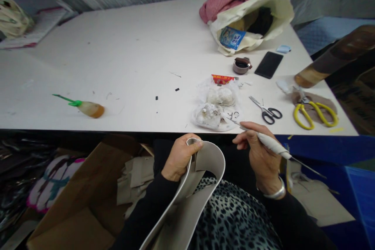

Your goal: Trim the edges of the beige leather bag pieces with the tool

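Note:
My left hand is closed on a folded beige leather-like piece that curves over my lap, below the table's front edge. My right hand grips a white-handled pointed tool like a pen. Its thin metal tip points up and left toward clear plastic bags of small white pieces near the table's front edge. A silver bangle sits on my right wrist.
On the white table: black-handled scissors, yellow-handled scissors, a black phone, a small dark round container, a cream bag with pink cloth, and a green-tipped awl at left. A cardboard box stands below left.

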`<state>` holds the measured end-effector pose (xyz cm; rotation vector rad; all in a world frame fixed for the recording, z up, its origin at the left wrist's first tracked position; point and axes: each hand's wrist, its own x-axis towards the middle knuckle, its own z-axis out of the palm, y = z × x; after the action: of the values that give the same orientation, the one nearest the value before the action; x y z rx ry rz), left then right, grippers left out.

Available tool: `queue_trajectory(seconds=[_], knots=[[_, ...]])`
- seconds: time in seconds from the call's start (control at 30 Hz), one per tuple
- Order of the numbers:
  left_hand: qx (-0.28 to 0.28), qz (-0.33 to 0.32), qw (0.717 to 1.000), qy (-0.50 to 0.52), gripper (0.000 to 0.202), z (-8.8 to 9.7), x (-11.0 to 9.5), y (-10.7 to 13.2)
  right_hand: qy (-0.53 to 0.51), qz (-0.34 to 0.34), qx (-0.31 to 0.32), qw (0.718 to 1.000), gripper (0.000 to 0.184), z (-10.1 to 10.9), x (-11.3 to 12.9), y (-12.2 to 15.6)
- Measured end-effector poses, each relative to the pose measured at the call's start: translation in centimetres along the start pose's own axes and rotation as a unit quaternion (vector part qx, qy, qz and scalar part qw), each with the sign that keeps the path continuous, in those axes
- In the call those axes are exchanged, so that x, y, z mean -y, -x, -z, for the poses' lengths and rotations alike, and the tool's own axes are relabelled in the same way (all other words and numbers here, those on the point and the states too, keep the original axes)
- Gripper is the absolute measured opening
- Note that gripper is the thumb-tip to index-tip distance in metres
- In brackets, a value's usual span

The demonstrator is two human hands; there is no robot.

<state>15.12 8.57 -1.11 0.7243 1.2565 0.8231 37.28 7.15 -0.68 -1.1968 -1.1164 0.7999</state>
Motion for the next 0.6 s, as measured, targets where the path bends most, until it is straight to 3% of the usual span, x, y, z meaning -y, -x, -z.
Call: queue_trajectory(seconds=[0.37,0.6], knots=[[-0.031,-0.043,0.998,-0.019,0.026,0.1,-0.8,1.4,0.020,0.002,0.015,1.000,0.017,-1.2,1.2,0.6],[-0.118,-0.104,0.988,-0.010,0.019,0.9,-0.6,3.1,0.065,-0.025,0.012,0.998,0.015,-2.0,3.6,2.5]])
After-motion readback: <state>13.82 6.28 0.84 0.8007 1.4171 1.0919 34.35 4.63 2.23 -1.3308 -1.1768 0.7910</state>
